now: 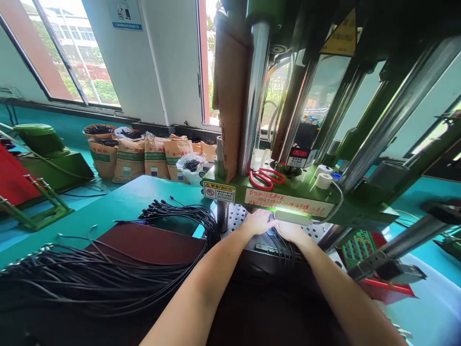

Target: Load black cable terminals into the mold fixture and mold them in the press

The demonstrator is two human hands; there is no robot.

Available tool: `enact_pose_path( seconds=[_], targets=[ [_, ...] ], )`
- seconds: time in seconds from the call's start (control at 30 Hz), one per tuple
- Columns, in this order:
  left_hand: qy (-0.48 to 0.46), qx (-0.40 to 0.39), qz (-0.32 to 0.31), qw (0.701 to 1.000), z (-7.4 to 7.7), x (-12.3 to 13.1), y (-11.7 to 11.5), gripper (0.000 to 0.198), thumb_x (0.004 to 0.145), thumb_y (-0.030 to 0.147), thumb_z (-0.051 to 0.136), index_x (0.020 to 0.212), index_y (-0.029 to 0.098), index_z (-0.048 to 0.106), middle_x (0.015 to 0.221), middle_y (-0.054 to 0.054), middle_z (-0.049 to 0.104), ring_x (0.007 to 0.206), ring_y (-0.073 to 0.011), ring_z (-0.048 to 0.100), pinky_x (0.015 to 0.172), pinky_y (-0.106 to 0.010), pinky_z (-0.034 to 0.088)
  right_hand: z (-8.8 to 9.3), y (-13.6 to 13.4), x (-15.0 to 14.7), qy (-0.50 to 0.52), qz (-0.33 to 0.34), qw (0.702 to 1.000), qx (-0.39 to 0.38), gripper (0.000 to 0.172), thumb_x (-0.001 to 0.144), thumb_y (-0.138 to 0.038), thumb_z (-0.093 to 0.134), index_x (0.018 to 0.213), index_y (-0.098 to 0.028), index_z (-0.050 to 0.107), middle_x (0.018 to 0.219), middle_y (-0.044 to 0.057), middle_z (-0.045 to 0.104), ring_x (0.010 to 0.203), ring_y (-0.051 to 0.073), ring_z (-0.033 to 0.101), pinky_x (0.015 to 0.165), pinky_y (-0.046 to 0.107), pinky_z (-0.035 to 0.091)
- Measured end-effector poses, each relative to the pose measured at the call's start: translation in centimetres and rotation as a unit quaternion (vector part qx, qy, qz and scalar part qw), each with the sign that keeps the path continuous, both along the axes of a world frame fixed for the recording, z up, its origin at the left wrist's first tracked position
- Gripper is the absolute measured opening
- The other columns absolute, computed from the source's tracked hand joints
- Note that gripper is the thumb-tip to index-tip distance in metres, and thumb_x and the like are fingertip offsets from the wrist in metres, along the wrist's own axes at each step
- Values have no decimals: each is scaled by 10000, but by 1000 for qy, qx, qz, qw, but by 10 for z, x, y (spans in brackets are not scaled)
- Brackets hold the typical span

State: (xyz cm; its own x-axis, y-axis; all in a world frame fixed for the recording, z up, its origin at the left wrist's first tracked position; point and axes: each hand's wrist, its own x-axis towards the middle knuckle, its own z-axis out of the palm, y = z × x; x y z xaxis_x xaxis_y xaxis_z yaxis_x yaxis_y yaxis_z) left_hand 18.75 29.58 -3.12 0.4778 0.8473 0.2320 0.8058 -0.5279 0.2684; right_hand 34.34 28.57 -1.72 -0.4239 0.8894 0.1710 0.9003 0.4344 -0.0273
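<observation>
The left hand point(257, 222) and right hand point(291, 232) are placed over thin black cables point(279, 241) on a perforated steel plate point(237, 216) beneath a green press point(288, 202); finger grip cannot be told.

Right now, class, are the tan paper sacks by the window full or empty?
Full: the sacks stand bulging, black material heaped on top.

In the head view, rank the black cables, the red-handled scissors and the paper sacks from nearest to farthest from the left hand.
From the left hand:
1. Black cables: under the hands.
2. Red-handled scissors: ahead, on the green machine bed.
3. Paper sacks: far off to the left, along the wall.
</observation>
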Motion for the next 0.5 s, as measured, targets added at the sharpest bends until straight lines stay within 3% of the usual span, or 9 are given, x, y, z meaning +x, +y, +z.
enact_pose_path(
  seconds=[0.27, 0.5],
  targets=[
    [-4, -20, 10, 1000, 8, -27, -13, 555, 859, 532, 313, 1294, 192, 369, 1312, -90, 460, 1135, -255, 473, 949, -409, 351, 8, -18, 25, 15, -3, 1000, 17, 349, 900, -346, 349, 1017, -167, 624, 1103, 98, 628, 1109, 232, 501, 975, 357, 318],
    [-4, -38, 64, 997, -1, -19, -6, 501, 857, 538, 296, 1181, 197, 469, 1228, -93, 525, 1128, -262, 471, 970, -434, 322, 0, -5, 19, 58, -11, 998, 3, 350, 893, -389, 363, 1030, -201, 625, 1109, 82, 628, 1126, 240, 492, 999, 371, 301]
  ],
)
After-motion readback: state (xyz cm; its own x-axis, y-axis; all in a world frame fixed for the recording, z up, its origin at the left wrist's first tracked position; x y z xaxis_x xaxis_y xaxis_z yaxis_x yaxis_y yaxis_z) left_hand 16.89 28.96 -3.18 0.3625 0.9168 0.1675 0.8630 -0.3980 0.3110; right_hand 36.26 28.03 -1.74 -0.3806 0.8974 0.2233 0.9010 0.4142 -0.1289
